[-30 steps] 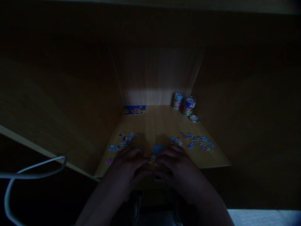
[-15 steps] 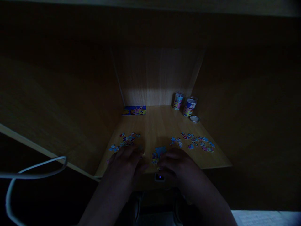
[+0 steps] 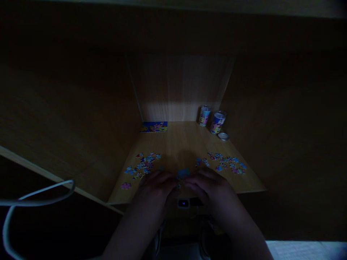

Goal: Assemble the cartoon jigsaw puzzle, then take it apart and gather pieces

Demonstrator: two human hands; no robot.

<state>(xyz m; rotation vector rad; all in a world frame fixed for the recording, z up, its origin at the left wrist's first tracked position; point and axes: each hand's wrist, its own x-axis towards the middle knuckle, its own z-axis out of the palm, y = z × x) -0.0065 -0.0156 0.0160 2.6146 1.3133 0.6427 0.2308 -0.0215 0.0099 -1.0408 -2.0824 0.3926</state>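
Note:
Near the front edge of the wooden board, a small patch of joined jigsaw puzzle pieces [image 3: 184, 172], mostly blue, lies between my hands. My left hand [image 3: 159, 184] reaches in from the left with its fingers pinched at the patch's near left side, on a puzzle piece that is mostly covered. From the right, my right hand [image 3: 208, 182] has curled fingers closed on the patch's right edge. Loose jigsaw pieces [image 3: 145, 164] are spread beyond my left hand, with a pink piece [image 3: 126, 185] nearer the edge. The dim light hides the fingertips.
More loose pieces [image 3: 226, 161] lie to the right. Two printed cans [image 3: 204, 116] [image 3: 217, 123] and a round lid [image 3: 223, 136] stand at the back right. A printed picture strip [image 3: 154, 126] lies at the back left. A white cable [image 3: 40, 198] loops at far left.
My left hand has moved right, from the loose pieces to the joined patch, uncovering the pink piece. My right hand stays at the patch, nearly in place.

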